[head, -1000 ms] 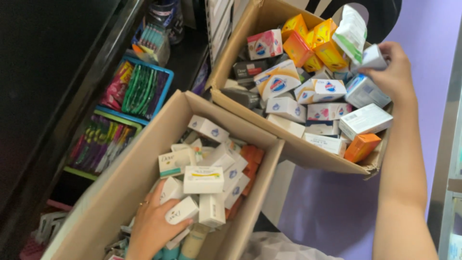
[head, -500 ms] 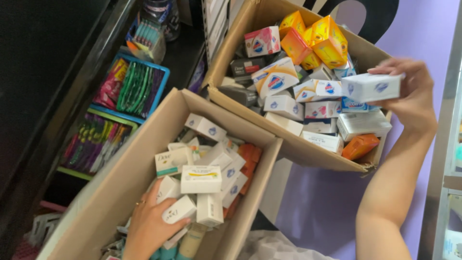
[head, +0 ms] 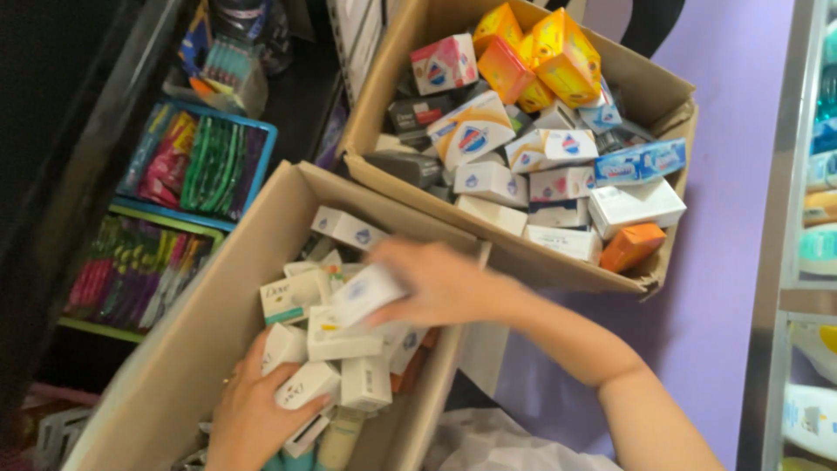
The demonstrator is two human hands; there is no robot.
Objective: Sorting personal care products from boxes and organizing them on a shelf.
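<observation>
I see my right hand (head: 440, 283) reaching across the near cardboard box (head: 200, 349), its fingers closed around a small white soap carton (head: 366, 294) held over the pile of white cartons near the box's middle. My left hand (head: 248, 410) rests at the box's near end, fingers curled on another white carton (head: 307, 384). A second cardboard box (head: 388, 96) of mixed cartons sits just beyond.

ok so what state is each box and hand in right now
near cardboard box: open, partly filled with small white boxes
far cardboard box: open, heaped with mixed small boxes
right hand: over the near box, gripping a white box
left hand: inside the near box, resting on small boxes
blue tray: full of packets
</observation>
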